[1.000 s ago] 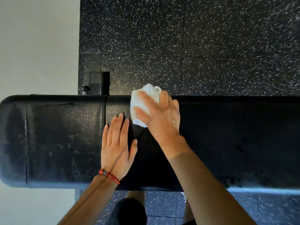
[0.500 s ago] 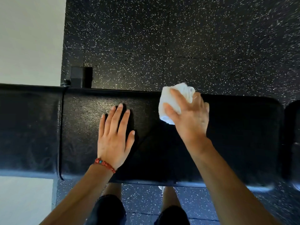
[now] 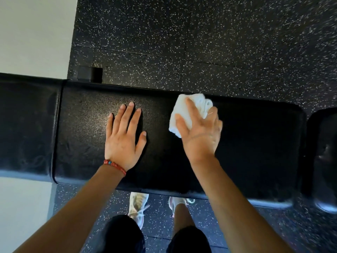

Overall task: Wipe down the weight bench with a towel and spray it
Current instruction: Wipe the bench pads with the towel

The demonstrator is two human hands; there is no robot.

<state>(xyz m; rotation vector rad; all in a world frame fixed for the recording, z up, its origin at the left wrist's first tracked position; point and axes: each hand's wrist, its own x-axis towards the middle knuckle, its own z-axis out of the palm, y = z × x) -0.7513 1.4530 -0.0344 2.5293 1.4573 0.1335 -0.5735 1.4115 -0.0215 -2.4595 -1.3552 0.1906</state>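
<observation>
Speckled floor [image 3: 200, 42] surrounds the bench [image 3: 87, 143]; left hand [image 3: 124, 141] flat, released; right hand [image 3: 198, 132] grip grasping towel [image 3: 182, 106].

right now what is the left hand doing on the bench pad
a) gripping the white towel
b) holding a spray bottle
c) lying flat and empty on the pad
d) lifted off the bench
c: the left hand lies palm down with fingers spread on the bench pad, holding nothing, while the right hand presses the white towel.
</observation>
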